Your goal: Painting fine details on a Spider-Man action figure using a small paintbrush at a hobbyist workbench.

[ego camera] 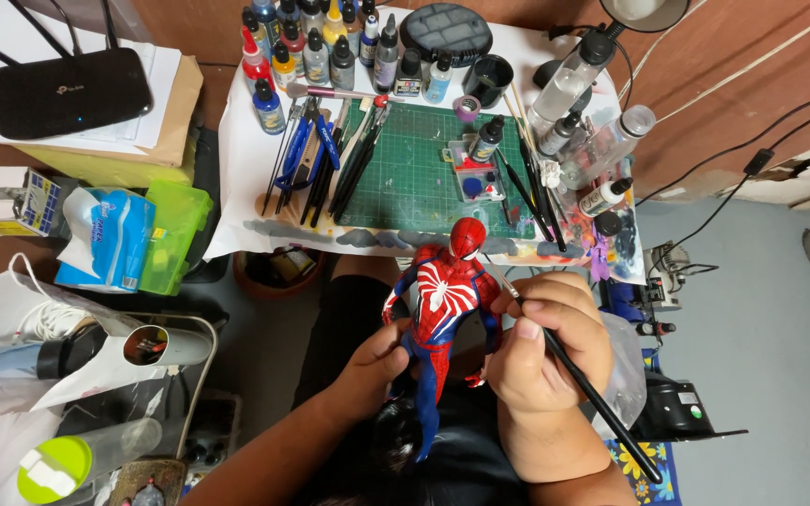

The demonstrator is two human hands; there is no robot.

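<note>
Left: black router [67,91] on papers, tissue pack [105,237] beside a green box [175,234]. Centre: left hand [375,367] closed round the legs of the red-and-blue action figure [442,314], held upright just below the bench [236,169] edge. Right hand [555,342] closed on a black paintbrush [578,379], tip at the figure's shoulder. Green cutting mat [410,169] and paint bottles [316,47] behind.

Red-and-blue figure [446,309] with white spider emblem; black brush [592,394]; green gridded cutting mat [414,169]; black router [66,92]
</note>
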